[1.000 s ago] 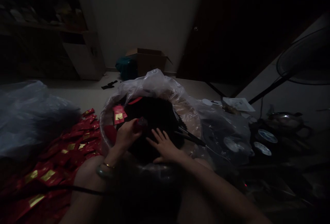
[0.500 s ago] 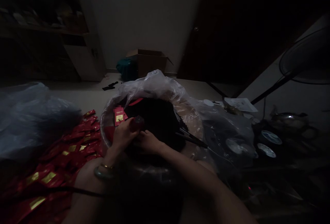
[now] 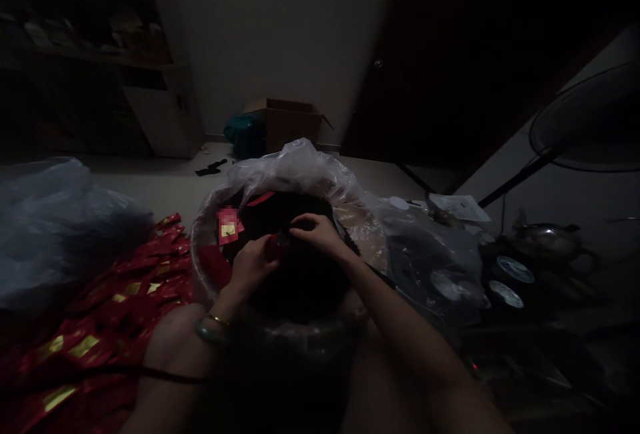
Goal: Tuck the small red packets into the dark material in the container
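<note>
My left hand (image 3: 254, 262) is closed around a small red packet (image 3: 275, 247) with a clear, shiny top. Just to its right, my right hand (image 3: 316, 233) has thumb and fingertips brought together in a pinch; whatever they hold, if anything, is too dark to make out. Both hands are over a dark loose mass (image 3: 300, 294) inside a round tub lined with clear plastic (image 3: 295, 161). On the tub's left side lies a red and gold packet (image 3: 229, 227), above a patch of red (image 3: 213, 266). A thin dark tool (image 3: 384, 279) is mostly hidden behind my right forearm.
Many red and gold packets (image 3: 115, 307) are heaped at the left, beside a large plastic bag (image 3: 65, 234). An open cardboard box (image 3: 293, 127) stands by the wall. At the right are a plastic sheet (image 3: 425, 261), a metal teapot (image 3: 547, 241) and a fan (image 3: 590, 121).
My right hand has moved up and to the right, away from my left hand, and its forearm now covers most of the thin tool. My left hand, still holding the packet, has shifted slightly right.
</note>
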The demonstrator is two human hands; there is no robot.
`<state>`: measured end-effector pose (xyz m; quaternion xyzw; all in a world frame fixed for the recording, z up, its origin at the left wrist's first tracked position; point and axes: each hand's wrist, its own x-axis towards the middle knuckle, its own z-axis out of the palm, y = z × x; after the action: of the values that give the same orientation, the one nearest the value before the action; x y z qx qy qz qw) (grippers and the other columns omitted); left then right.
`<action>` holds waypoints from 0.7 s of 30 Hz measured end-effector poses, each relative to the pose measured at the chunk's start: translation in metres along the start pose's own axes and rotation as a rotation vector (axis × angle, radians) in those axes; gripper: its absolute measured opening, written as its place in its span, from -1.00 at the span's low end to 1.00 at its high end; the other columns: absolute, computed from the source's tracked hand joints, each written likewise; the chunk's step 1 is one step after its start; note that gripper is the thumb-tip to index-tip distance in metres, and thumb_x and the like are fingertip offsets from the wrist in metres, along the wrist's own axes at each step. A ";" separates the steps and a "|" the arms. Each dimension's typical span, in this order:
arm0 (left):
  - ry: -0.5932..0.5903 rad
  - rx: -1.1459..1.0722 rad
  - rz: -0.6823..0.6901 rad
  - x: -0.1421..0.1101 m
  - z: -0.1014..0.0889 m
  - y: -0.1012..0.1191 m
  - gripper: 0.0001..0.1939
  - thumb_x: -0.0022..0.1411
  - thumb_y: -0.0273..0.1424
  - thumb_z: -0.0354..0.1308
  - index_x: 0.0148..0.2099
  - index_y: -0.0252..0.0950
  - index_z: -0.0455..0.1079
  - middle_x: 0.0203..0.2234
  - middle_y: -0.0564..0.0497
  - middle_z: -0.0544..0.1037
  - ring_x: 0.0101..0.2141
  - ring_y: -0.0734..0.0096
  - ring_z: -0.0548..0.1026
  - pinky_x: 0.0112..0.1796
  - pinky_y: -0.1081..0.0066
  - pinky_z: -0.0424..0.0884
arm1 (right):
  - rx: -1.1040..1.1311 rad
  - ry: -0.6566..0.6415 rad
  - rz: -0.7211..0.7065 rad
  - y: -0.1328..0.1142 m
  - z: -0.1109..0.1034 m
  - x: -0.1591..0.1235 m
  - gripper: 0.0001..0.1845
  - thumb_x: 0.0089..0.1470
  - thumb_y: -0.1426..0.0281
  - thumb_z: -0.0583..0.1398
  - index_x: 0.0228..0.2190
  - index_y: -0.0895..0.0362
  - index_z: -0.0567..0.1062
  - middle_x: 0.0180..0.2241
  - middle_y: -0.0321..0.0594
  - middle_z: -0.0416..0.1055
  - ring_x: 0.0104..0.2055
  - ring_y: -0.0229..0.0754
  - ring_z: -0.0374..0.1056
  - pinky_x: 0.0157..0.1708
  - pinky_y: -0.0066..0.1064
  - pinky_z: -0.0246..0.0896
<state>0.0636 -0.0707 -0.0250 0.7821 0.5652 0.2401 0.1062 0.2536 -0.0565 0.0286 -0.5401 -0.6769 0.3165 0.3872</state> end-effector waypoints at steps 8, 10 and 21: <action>-0.004 -0.028 -0.004 0.003 0.004 0.006 -0.53 0.06 -0.39 0.19 0.06 -0.30 0.34 -0.17 -0.11 0.57 -0.20 0.17 0.52 -0.25 0.34 0.40 | -0.096 0.020 0.082 -0.015 0.009 0.004 -0.46 -0.14 0.29 0.35 -0.07 0.16 0.45 -0.05 -0.10 0.42 0.00 -0.11 0.33 0.00 -0.28 0.21; -0.006 -0.033 -0.013 0.003 0.004 0.007 -0.53 0.07 -0.39 0.19 0.06 -0.30 0.33 -0.17 -0.10 0.58 -0.21 0.18 0.52 -0.26 0.35 0.40 | -0.115 0.046 0.108 -0.014 0.008 0.002 -0.45 -0.12 0.29 0.34 -0.05 0.19 0.43 -0.06 -0.06 0.40 -0.03 -0.12 0.34 -0.05 -0.29 0.25; -0.024 -0.010 -0.041 0.003 0.011 0.011 -0.59 0.07 -0.37 0.20 0.01 -0.30 0.36 -0.26 -0.10 0.58 -0.24 0.19 0.53 -0.27 0.36 0.38 | -0.420 -0.026 -0.122 -0.016 0.023 -0.005 -0.70 -0.11 0.62 0.25 -0.27 0.13 0.53 -0.24 -0.22 0.35 -0.21 -0.21 0.35 -0.16 -0.36 0.26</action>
<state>0.0788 -0.0710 -0.0289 0.7727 0.5785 0.2313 0.1215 0.2264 -0.0652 0.0297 -0.5629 -0.7644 0.1515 0.2756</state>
